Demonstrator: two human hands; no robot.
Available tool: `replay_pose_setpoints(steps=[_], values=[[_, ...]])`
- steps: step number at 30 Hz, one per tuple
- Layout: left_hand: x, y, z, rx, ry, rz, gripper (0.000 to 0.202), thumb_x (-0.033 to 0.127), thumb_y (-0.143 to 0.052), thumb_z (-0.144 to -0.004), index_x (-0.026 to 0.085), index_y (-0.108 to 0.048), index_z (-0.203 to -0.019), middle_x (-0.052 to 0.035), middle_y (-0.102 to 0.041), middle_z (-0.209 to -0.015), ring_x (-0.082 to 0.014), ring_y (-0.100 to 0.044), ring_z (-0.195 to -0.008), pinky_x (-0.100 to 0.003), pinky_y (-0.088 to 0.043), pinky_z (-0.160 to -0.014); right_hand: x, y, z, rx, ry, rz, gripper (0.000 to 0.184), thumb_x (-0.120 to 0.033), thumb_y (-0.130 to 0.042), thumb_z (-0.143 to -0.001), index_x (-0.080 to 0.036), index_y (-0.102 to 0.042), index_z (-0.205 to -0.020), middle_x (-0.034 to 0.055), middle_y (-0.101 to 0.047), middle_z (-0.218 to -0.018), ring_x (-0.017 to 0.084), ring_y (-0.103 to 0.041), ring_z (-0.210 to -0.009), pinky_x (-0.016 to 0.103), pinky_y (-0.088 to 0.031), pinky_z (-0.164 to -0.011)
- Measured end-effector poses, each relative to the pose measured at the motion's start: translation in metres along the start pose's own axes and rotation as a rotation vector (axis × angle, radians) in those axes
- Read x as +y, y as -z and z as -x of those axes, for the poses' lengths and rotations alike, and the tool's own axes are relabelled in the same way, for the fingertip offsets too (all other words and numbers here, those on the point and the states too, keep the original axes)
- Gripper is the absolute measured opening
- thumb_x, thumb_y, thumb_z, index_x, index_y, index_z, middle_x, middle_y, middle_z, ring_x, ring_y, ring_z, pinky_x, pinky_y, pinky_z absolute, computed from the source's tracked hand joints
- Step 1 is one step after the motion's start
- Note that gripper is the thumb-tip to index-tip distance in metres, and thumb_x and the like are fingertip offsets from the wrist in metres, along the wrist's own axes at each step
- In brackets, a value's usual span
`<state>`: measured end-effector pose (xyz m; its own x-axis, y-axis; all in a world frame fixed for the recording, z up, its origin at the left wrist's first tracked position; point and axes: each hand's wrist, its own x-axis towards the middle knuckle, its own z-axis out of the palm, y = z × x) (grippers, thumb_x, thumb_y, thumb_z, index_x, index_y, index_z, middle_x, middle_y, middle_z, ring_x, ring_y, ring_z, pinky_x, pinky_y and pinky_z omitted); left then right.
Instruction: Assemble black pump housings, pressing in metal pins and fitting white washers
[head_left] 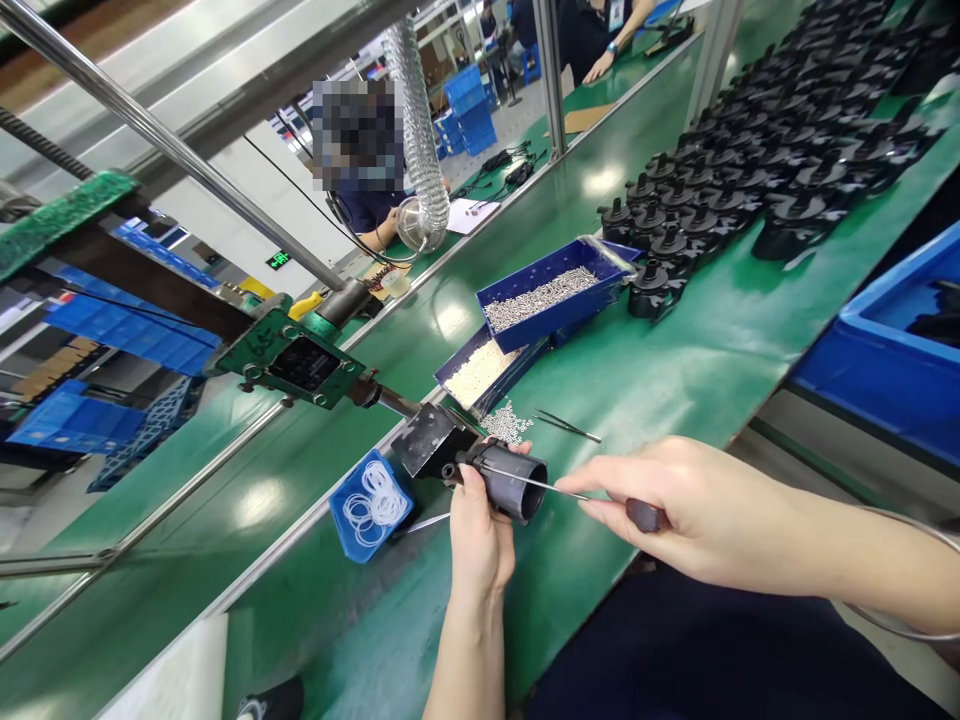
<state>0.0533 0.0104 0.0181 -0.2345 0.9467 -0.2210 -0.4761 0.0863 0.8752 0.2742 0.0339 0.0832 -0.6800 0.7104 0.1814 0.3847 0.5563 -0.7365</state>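
Observation:
My left hand (pixel 480 540) is wrapped round a black cylindrical housing (pixel 517 482), its open end facing right. The housing sits against a dark block (pixel 435 440) at the end of a press-like fixture. In my right hand (pixel 667 500) is a thin-shafted tool like a screwdriver (pixel 646 516), with a dark handle in the palm. Its shaft runs left along the housing's upper side, and where the tip touches I cannot tell. Tweezers (pixel 568 426) lie behind the housing, near a scatter of small shiny balls (pixel 507 424).
A blue bin of metal pins (pixel 547 298) overlaps a bin of pale small parts (pixel 480 372). White rings fill a small blue tray (pixel 373 505). Many black assemblies (pixel 720 200) stand at the upper right. A green fixture head (pixel 300 360) reaches in from the left. Another person (pixel 367 205) sits opposite.

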Motion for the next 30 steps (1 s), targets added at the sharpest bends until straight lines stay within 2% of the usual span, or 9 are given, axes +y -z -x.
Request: replay_pose_setpoints(steps=[25,30], values=[[-0.0028,0.0001,-0.0014,0.025,-0.037,-0.024,0.062,0.064,-0.068,-0.082,0.017,-0.062,-0.121,-0.0110,-0.074,-0.105,-0.0290,-0.070,-0.108,-0.041,-0.056,-0.096,-0.0018,-0.0054,0.0056,-0.039,-0.035,-0.076,0.026,-0.023,-0.045,-0.099,-0.021,-0.063,-0.117,-0.0053,-0.053,-0.058,0.009,-0.047,-0.050,0.022,-0.031,-0.052],[-0.0049,0.0044,-0.0022,-0.010,-0.095,-0.053,0.059,0.056,-0.074,-0.081,0.020,-0.060,-0.125,-0.0112,-0.074,-0.109,-0.0284,-0.069,-0.110,-0.040,-0.054,-0.098,-0.0018,-0.0074,0.0063,-0.029,-0.029,-0.086,0.026,-0.021,-0.048,-0.097,-0.019,-0.064,-0.117,-0.0048,-0.053,-0.059,0.009,-0.045,-0.048,0.023,-0.031,-0.051]])
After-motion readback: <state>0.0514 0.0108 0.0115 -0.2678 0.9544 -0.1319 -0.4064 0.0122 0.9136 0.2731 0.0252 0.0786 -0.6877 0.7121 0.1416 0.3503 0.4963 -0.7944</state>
